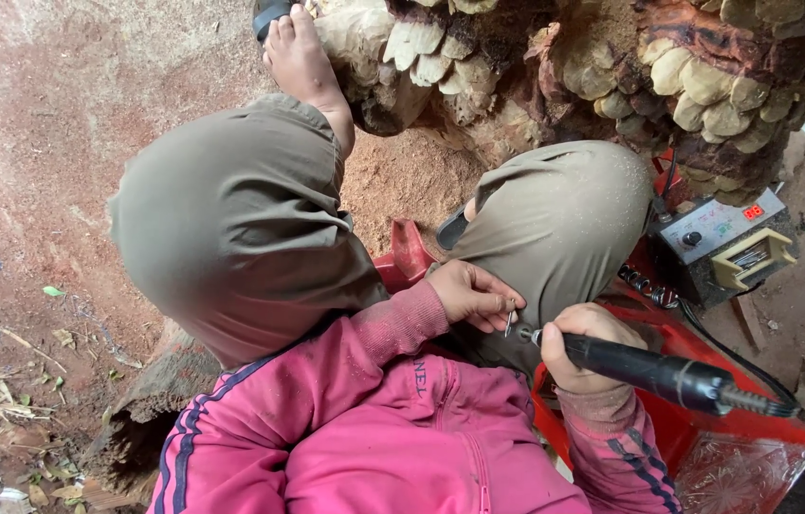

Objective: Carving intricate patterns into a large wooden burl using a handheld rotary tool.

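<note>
1. Left hand (467, 293): fingertips pinch a small metal bit (510, 320), resting on the right knee (555, 219).
2. Right hand (581, 345): fist wrapped around a black rotary handpiece (664, 373), nose toward the bit.
3. Control box (721, 243) sits right, below the carved wood (612, 67).

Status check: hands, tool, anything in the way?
Left hand pinching small metal bit. Right hand gripping black rotary handpiece. Knees close, nothing blocking.

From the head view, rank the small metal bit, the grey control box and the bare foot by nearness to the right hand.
1. Small metal bit: just left of the right hand, pinched in the left hand's fingers.
2. Grey control box: up and to the right, beside the knee.
3. Bare foot: far up at the top left.
</note>
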